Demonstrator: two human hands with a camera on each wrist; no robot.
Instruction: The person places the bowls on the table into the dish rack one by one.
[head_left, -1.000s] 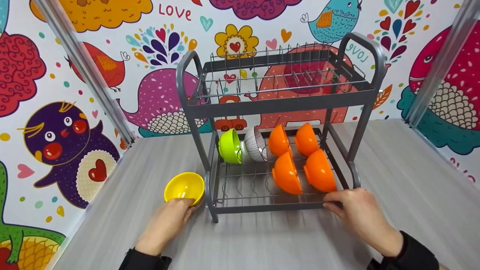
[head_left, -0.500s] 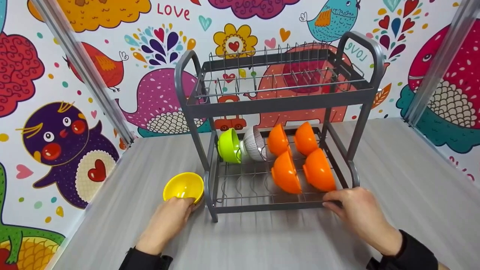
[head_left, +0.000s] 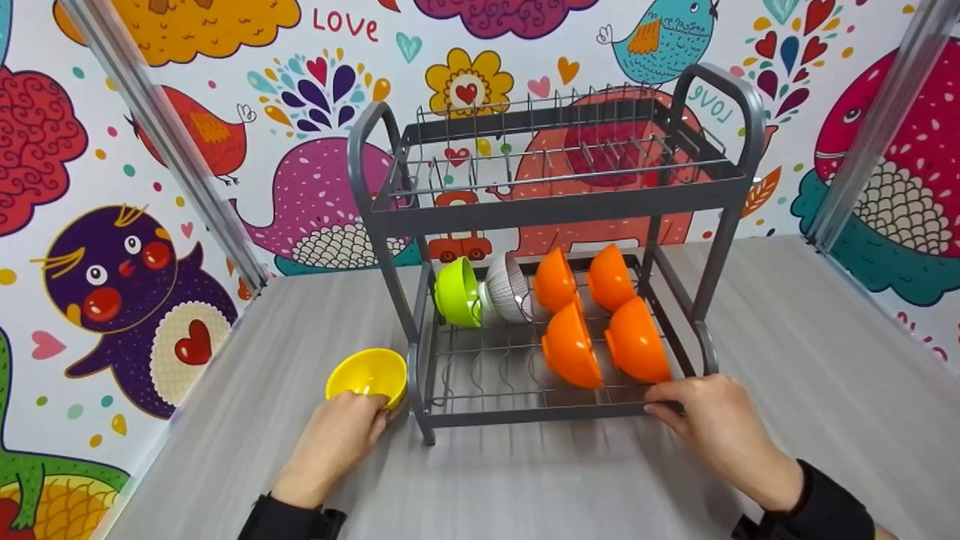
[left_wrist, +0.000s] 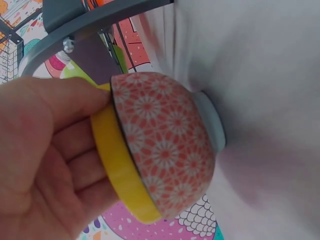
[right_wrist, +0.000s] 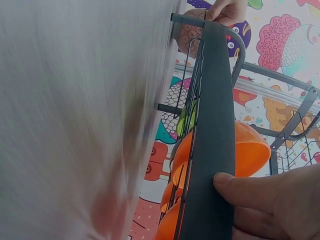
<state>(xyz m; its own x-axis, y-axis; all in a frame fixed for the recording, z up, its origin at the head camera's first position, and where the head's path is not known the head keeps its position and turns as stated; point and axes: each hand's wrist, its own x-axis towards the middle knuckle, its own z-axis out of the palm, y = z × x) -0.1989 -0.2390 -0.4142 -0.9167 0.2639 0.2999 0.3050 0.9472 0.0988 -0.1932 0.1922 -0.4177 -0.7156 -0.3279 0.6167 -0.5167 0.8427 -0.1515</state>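
Note:
My left hand point(head_left: 330, 442) holds the near rim of a yellow bowl point(head_left: 367, 371) on the table, just left of the rack. In the left wrist view, the yellow bowl point(left_wrist: 122, 170) sits nested with a red-and-white flower-patterned bowl point(left_wrist: 165, 140), its pale foot at the table. The thumb lies at the rim where the two meet; the other fingers reach behind the yellow edge. My right hand point(head_left: 724, 435) pinches the front rail of the two-tier grey dish rack point(head_left: 540, 415) near its right corner. Seen from the right wrist, the thumb presses on that rail point(right_wrist: 212, 100).
On the rack's lower tier stand several orange bowls point(head_left: 570, 349) on edge at the right. A green bowl point(head_left: 456, 292) and a white striped bowl point(head_left: 508, 289) stand at the back left. Wire dividers point(head_left: 510, 150) line the upper tier. Patterned wall panels point(head_left: 315, 195) enclose the table.

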